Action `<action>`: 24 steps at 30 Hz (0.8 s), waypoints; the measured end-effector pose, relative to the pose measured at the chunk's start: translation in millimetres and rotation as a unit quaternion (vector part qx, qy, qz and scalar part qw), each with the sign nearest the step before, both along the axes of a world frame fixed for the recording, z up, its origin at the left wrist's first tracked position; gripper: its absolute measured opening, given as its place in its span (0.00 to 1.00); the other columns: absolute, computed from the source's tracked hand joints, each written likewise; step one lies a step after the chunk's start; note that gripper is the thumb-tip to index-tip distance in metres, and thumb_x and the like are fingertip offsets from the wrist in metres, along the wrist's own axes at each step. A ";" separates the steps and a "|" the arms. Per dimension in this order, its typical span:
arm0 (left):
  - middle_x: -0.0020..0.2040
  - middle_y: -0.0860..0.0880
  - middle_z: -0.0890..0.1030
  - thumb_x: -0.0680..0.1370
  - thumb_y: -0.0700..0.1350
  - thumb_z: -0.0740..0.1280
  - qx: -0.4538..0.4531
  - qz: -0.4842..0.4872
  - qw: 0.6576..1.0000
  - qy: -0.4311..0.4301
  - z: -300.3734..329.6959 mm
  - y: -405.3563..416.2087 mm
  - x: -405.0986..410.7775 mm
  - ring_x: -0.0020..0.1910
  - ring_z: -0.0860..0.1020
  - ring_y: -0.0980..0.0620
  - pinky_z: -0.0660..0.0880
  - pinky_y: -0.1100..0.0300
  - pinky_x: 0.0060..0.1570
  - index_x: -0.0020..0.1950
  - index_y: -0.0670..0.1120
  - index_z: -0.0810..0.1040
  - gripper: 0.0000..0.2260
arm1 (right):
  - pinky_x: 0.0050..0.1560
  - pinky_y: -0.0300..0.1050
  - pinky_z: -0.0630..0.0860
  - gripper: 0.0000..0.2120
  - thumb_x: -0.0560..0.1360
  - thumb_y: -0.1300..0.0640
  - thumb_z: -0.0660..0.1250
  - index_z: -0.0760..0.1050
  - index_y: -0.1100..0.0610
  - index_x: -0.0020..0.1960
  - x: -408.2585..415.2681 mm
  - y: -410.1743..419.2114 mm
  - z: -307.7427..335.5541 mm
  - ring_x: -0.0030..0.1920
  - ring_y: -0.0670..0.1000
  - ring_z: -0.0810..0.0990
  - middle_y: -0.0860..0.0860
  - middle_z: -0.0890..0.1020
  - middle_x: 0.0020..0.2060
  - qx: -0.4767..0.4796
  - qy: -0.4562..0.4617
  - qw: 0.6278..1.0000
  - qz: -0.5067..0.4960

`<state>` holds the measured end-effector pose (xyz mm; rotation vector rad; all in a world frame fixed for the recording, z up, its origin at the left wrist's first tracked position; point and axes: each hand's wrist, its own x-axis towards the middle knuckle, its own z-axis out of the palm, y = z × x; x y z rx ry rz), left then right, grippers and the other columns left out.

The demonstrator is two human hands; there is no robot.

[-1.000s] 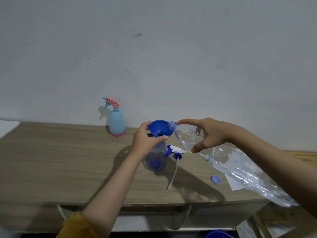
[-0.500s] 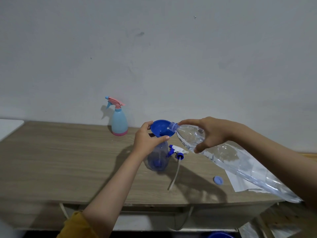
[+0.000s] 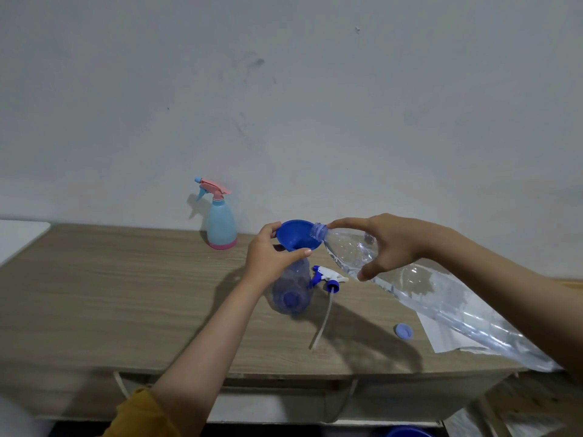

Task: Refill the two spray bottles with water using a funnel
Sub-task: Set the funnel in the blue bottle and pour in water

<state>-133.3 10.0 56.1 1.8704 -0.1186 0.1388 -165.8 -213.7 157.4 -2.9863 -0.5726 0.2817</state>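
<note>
A blue funnel (image 3: 296, 235) sits in the neck of a clear blue-tinted spray bottle (image 3: 291, 290) standing mid-table. My left hand (image 3: 268, 253) grips the funnel and the bottle's neck. My right hand (image 3: 389, 244) holds a large clear water bottle (image 3: 419, 288), tilted with its open mouth over the funnel's rim. The bottle's blue-and-white spray head (image 3: 328, 277) lies on the table just right of it, its tube pointing toward me. A light-blue spray bottle with a pink trigger (image 3: 220, 219) stands upright near the wall.
The wooden table (image 3: 110, 294) runs from the wall to a front edge near me. A small blue cap (image 3: 404, 331) lies right of the spray head, next to a white sheet of paper (image 3: 448, 337). A white surface (image 3: 19, 236) adjoins the table's left end.
The view has shifted slightly. The water bottle's mouth has stayed at the funnel's rim and both hands keep their holds.
</note>
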 end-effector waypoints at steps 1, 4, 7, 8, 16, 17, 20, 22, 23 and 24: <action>0.60 0.51 0.75 0.63 0.49 0.80 0.001 0.001 1.000 0.000 0.0 -0.1 0.0 0.55 0.77 0.50 0.76 0.63 0.47 0.67 0.46 0.69 0.36 | 0.52 0.50 0.77 0.45 0.62 0.42 0.76 0.53 0.31 0.70 0.6 -1.9 -1.1 0.51 0.53 0.78 0.50 0.80 0.49 0.003 0.000 1.000 0.000; 0.60 0.52 0.74 0.63 0.49 0.80 0.009 0.003 1.000 0.003 0.9 -0.4 -0.3 0.56 0.77 0.50 0.76 0.62 0.49 0.67 0.46 0.69 0.36 | 0.52 0.52 0.78 0.45 0.61 0.41 0.75 0.52 0.29 0.69 1.0 -6.7 -5.7 0.51 0.52 0.78 0.50 0.81 0.49 0.011 0.003 1.000 -0.001; 0.59 0.52 0.74 0.63 0.49 0.80 0.011 0.006 1.000 0.004 2.2 -1.3 0.1 0.55 0.77 0.50 0.76 0.62 0.48 0.67 0.46 0.69 0.36 | 0.50 0.50 0.78 0.45 0.61 0.42 0.76 0.52 0.28 0.69 1.0 -10.6 -10.7 0.51 0.52 0.79 0.50 0.81 0.47 0.011 0.004 1.000 0.002; 0.58 0.53 0.74 0.63 0.49 0.80 0.011 0.007 1.000 0.006 2.9 -1.7 -0.3 0.54 0.77 0.51 0.75 0.64 0.46 0.67 0.46 0.69 0.36 | 0.50 0.50 0.78 0.45 0.61 0.42 0.75 0.52 0.28 0.68 0.9 -11.8 -12.1 0.51 0.52 0.79 0.51 0.81 0.47 0.013 0.003 1.000 0.003; 0.57 0.53 0.74 0.64 0.47 0.80 0.000 0.021 1.000 0.021 5.4 -4.5 -3.6 0.49 0.77 0.53 0.72 0.69 0.40 0.66 0.46 0.70 0.34 | 0.53 0.47 0.75 0.47 0.64 0.45 0.78 0.53 0.32 0.73 -8.0 -16.5 -15.4 0.41 0.31 0.75 0.48 0.74 0.52 0.149 -0.070 0.986 0.019; 0.57 0.53 0.74 0.64 0.47 0.80 0.000 0.023 0.999 0.022 5.2 -4.9 -3.8 0.50 0.78 0.53 0.72 0.68 0.41 0.66 0.46 0.70 0.34 | 0.52 0.46 0.75 0.46 0.64 0.46 0.78 0.54 0.33 0.73 -9.0 -17.1 -17.3 0.39 0.27 0.74 0.48 0.74 0.52 0.182 -0.088 0.979 0.022; 0.57 0.53 0.74 0.64 0.47 0.79 0.007 0.027 0.999 0.019 5.9 -6.0 -5.3 0.48 0.76 0.55 0.71 0.68 0.41 0.66 0.46 0.69 0.34 | 0.49 0.48 0.78 0.46 0.63 0.46 0.79 0.56 0.31 0.71 -8.9 -23.5 -25.8 0.39 0.31 0.75 0.51 0.74 0.51 0.272 -0.145 0.951 0.021; 0.57 0.53 0.74 0.65 0.47 0.79 0.011 0.030 0.999 0.019 6.5 -6.8 -5.8 0.48 0.76 0.55 0.71 0.68 0.40 0.66 0.46 0.69 0.34 | 0.48 0.50 0.80 0.47 0.62 0.46 0.80 0.56 0.30 0.71 -5.8 -30.1 -32.4 0.41 0.40 0.78 0.51 0.74 0.51 0.308 -0.186 0.933 0.007; 0.57 0.52 0.74 0.64 0.47 0.79 0.012 0.032 0.999 0.019 6.5 -7.3 -5.7 0.48 0.76 0.55 0.71 0.69 0.40 0.67 0.45 0.69 0.34 | 0.47 0.48 0.80 0.47 0.62 0.47 0.80 0.56 0.30 0.71 -3.8 -33.6 -35.3 0.43 0.43 0.78 0.51 0.75 0.52 0.328 -0.205 0.922 0.000; 0.58 0.52 0.74 0.64 0.47 0.79 0.014 0.035 0.999 0.017 6.7 -8.0 -5.7 0.48 0.76 0.55 0.71 0.70 0.39 0.67 0.45 0.69 0.34 | 0.46 0.44 0.80 0.47 0.62 0.49 0.80 0.57 0.32 0.72 -1.5 -36.9 -37.9 0.45 0.43 0.78 0.51 0.75 0.53 0.348 -0.224 0.910 -0.005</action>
